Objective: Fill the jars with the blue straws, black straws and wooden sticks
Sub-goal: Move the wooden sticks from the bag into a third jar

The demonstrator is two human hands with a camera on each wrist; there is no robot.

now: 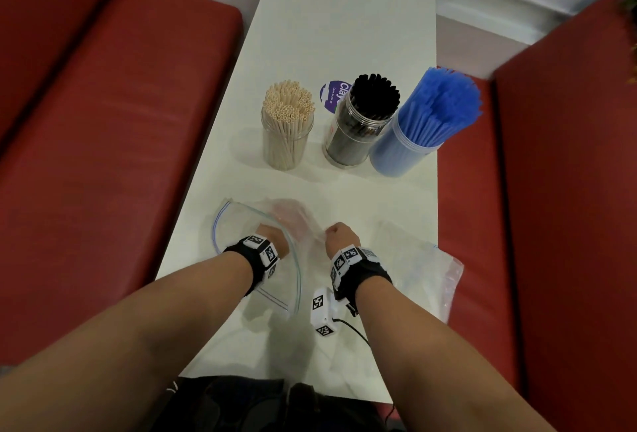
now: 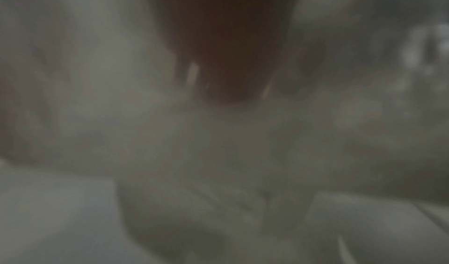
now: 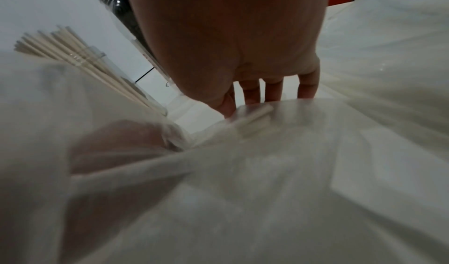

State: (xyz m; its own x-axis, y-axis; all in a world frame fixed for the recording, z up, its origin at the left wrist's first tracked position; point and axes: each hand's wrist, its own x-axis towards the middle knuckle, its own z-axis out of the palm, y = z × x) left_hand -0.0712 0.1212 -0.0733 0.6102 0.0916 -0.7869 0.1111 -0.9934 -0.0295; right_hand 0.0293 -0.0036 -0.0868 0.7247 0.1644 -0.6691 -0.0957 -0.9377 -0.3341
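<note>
Three clear jars stand in a row on the white table (image 1: 344, 35): wooden sticks (image 1: 287, 111) at left, black straws (image 1: 374, 97) in the middle, blue straws (image 1: 441, 104) at right. Nearer me lies a clear zip bag (image 1: 241, 221). My left hand (image 1: 275, 230) is inside its mouth, dimly seen through the plastic (image 3: 116, 143); how its fingers lie is hidden. My right hand (image 1: 341, 233) is curled in a fist and pinches the bag's edge (image 3: 279, 107). A few pale sticks (image 3: 252, 114) show inside the bag. The left wrist view is a grey blur.
A second crumpled clear bag (image 1: 424, 276) lies at the right, beside my right wrist. A purple round label (image 1: 332, 94) sits behind the jars. Red cushioned benches (image 1: 103, 121) (image 1: 568, 190) flank the narrow table on both sides.
</note>
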